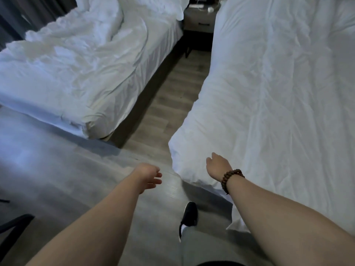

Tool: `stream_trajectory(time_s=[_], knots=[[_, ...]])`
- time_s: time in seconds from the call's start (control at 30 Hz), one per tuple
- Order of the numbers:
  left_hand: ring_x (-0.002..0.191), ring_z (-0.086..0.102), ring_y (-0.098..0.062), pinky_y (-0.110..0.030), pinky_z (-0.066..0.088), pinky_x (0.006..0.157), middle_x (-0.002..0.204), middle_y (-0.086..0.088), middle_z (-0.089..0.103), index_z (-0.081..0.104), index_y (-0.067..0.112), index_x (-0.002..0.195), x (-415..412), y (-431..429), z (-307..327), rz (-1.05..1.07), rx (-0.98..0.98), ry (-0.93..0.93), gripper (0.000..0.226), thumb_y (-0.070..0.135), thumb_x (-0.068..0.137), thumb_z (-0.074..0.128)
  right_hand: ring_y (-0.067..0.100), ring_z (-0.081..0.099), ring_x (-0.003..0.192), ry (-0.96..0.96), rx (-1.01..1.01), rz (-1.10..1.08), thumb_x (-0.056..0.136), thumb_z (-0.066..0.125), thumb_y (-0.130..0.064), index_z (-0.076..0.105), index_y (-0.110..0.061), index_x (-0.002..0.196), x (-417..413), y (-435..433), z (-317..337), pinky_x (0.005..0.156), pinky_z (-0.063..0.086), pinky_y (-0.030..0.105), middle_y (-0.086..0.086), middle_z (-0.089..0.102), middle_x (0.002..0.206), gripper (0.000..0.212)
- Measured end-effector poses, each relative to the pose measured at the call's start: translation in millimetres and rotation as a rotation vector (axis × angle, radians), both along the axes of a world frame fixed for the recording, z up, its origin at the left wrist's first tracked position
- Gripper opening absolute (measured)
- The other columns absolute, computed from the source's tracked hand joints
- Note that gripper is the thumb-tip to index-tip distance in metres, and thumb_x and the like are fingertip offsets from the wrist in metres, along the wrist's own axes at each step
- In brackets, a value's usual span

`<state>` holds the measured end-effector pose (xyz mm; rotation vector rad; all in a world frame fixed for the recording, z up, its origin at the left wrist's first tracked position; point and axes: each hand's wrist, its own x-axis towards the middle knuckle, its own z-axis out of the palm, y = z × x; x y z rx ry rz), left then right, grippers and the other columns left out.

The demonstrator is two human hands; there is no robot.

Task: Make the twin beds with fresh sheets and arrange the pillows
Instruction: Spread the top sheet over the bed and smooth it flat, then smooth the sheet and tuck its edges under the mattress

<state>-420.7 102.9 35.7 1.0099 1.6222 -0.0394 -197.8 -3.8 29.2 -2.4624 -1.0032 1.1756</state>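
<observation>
Bedding is lying flat on the near bed, which is filling the view from one to four o'clock. It is showing only light creases and looks close to made, so the foot corner near six o'clock is probably getting a final tidy. The far bed, running from nine to eleven o'clock, is waiting its turn: its duvet is sitting heaped toward the far side, leaving the sheet bare along the aisle edge. Pillows are bunching at its head near twelve o'clock, not yet arranged. A nightstand is standing between the two bed heads at twelve.

The right hand, wearing a bead bracelet, is reaching over the near bed's corner at five o'clock. Its fingers are hiding behind the back of the hand, so I cannot tell whether its grip is closing on the fabric or merely resting there. The left hand is hanging near six o'clock above the floor, fingers loosely extended and its grip holding nothing, likely for balance.
</observation>
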Motion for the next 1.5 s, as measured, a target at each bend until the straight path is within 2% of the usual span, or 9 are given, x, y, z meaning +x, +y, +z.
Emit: stream_trajectory(time_s=[0.43,0.8,0.9,1.0,1.1,1.2,1.3,1.37,1.5], knots=[[0.075,0.066,-0.022,-0.030,0.047,0.067,0.095,-0.008,0.067,0.062,0.007,0.096,98.8,144.3,-11.6,-0.224,0.005,0.037,0.014,0.013,0.101,0.049,0.029,0.052,0.120,0.064,-0.045,-0.267,0.107,0.028,-0.026,0.045,-0.003,0.135,62.8,101.3,-31.0,0.092,0.040,0.031,0.015,0.054,0.138,0.040],[0.063,0.051,-0.015,-0.027,0.043,0.060,0.081,-0.003,0.055,0.055,0.012,0.084,149.4,227.8,-113.7,-0.447,-0.096,0.120,0.020,0.007,0.101,0.046,0.027,0.043,0.136,0.104,-0.190,-0.369,0.106,0.035,-0.032,0.040,-0.005,0.146,69.4,153.0,-102.9,0.106,0.035,0.033,0.009,0.045,0.150,0.049],[0.069,0.051,-0.019,-0.034,0.047,0.069,0.084,-0.006,0.054,0.055,0.009,0.083,158.0,249.4,-161.9,-0.528,-0.141,0.179,0.020,0.003,0.101,0.048,0.030,0.054,0.122,0.121,-0.264,-0.344,0.102,0.038,-0.036,0.061,-0.010,0.113,60.1,165.7,-144.4,0.097,0.042,0.035,0.006,0.059,0.121,0.037],[0.086,0.055,-0.024,-0.036,0.049,0.074,0.101,-0.010,0.055,0.061,0.004,0.107,162.2,267.5,-203.8,-0.525,-0.183,0.209,0.012,0.008,0.097,0.058,0.025,0.058,0.084,0.139,-0.317,-0.314,0.098,0.041,-0.035,0.045,-0.013,0.066,41.8,178.2,-184.3,0.071,0.042,0.031,0.000,0.052,0.075,0.040],[0.106,0.056,-0.029,-0.036,0.051,0.074,0.120,-0.009,0.054,0.059,0.006,0.119,175.1,284.2,-238.4,-0.521,-0.217,0.202,0.030,0.010,0.090,0.063,0.017,0.045,0.059,0.176,-0.324,-0.393,0.092,0.049,-0.032,0.038,-0.014,0.059,24.7,189.7,-206.3,0.053,0.033,0.028,0.000,0.045,0.063,0.039],[0.108,0.058,-0.029,-0.032,0.052,0.062,0.126,-0.008,0.059,0.061,0.009,0.123,186.3,298.0,-284.6,-0.481,-0.229,0.200,0.050,0.017,0.075,0.066,0.019,0.059,0.067,0.181,-0.331,-0.542,0.083,0.059,-0.044,0.054,-0.014,0.073,15.5,198.0,-221.4,0.057,0.044,0.027,0.000,0.059,0.073,0.033],[0.087,0.058,-0.023,-0.029,0.051,0.065,0.103,-0.006,0.062,0.064,0.013,0.103,201.9,298.1,-318.4,-0.373,-0.266,0.159,0.027,0.015,0.077,0.060,0.024,0.067,0.090,0.088,-0.386,-0.541,0.078,0.059,-0.070,0.063,-0.015,0.104,11.3,209.6,-233.1,0.074,0.053,0.032,0.001,0.068,0.098,0.060],[0.073,0.052,-0.023,-0.029,0.048,0.074,0.088,-0.004,0.058,0.060,0.014,0.089,212.4,296.6,-332.0,-0.386,-0.267,0.146,0.021,0.018,0.069,0.056,0.025,0.066,0.099,-0.010,-0.441,-0.509,0.083,0.055,-0.070,0.061,-0.019,0.116,8.3,215.9,-240.9,0.078,0.050,0.033,0.000,0.068,0.109,0.061],[0.069,0.048,-0.025,-0.028,0.037,0.060,0.078,-0.006,0.054,0.049,0.016,0.065,211.7,298.4,-382.8,-0.464,-0.292,0.107,0.026,0.018,0.039,0.051,0.024,0.063,0.099,-0.069,-0.437,-0.483,0.094,0.051,-0.059,0.062,-0.020,0.117,8.8,217.9,-255.7,0.075,0.045,0.033,-0.002,0.066,0.107,0.047]])
